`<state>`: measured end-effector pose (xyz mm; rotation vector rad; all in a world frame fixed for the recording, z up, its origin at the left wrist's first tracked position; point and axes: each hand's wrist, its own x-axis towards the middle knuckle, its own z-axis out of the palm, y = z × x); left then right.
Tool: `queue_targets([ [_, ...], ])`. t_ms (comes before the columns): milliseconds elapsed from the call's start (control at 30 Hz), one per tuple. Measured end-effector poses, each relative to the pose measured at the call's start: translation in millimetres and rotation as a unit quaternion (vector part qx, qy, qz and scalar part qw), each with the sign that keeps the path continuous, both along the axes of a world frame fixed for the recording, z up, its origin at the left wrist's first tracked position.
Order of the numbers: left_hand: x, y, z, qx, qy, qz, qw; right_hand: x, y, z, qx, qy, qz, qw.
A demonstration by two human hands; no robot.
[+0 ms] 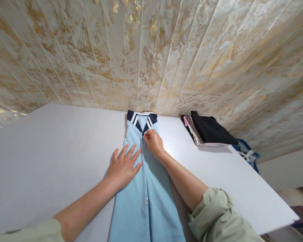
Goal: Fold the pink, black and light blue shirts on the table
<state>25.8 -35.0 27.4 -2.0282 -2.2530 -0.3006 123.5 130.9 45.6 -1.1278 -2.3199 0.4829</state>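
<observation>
A light blue garment [131, 211] with a navy, white-striped collar lies lengthwise on the white table, its collar at the far edge. Down its middle runs a front seam or opening, with a small white tag low on it. My left hand [122, 167] rests flat on the garment's left side, fingers spread. Just below the collar's point, my right hand [153, 142] pinches with thumb and forefinger at the top of the front opening. What small part sits between those fingertips is hidden.
Folded clothes [212, 129], black on top, lie in a stack at the table's far right. A blue and white item [247, 154] hangs beyond the right edge. Behind the white table [65, 151] falls a gold-patterned curtain [146, 57].
</observation>
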Motion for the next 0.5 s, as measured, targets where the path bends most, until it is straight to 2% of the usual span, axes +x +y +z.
queue_targets([
  [100,-0.8,0.6,-0.7,-0.003,-0.004,0.0,1.0,24.8,13.1,5.0,-0.009,0.07,0.009,0.997],
  [200,-0.8,0.3,0.5,-0.007,-0.01,-0.001,1.0,70.3,27.2,14.6,0.0,0.08,-0.02,0.997],
  [300,0.2,-0.6,2.5,-0.006,-0.013,0.001,1.0,123.6,36.7,23.7,0.023,-0.027,-0.113,0.993],
  [367,0.7,-0.8,3.1,-0.007,-0.013,0.001,1.0,151.0,38.7,27.5,0.087,-0.151,-0.186,0.967],
  [433,0.6,-0.5,2.6,-0.011,-0.014,0.001,1.0,163.4,37.2,29.4,0.145,-0.235,-0.234,0.932],
  [500,0.0,0.2,1.4,-0.014,-0.014,0.0,1.0,157.3,32.3,30.8,0.152,-0.261,-0.223,0.927],
])
